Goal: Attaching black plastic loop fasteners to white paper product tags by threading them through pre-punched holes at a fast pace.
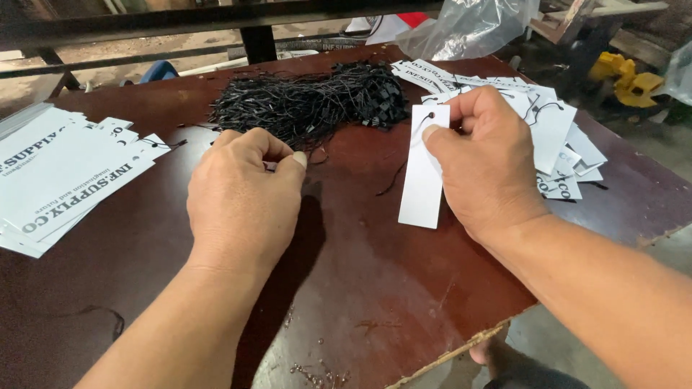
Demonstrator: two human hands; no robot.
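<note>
Dark bench [360,288], cords [310,101] heaped at back. My right hand [490,173], grip clamped on a white tag [422,187] at centre. My left hand [241,191], grip together, pinching a cord near the heap.

A narrow white tag [422,173] stands upright at centre, pinched by the right hand [484,169]. A stack of white tags [61,176] with black print lies at left. More white tags [559,137] are heaped at right, behind that hand.

A stack of printed white cards [58,180] lies at the table's [360,288] left edge; a clear plastic bag [468,29] sits beyond its far edge.
</note>
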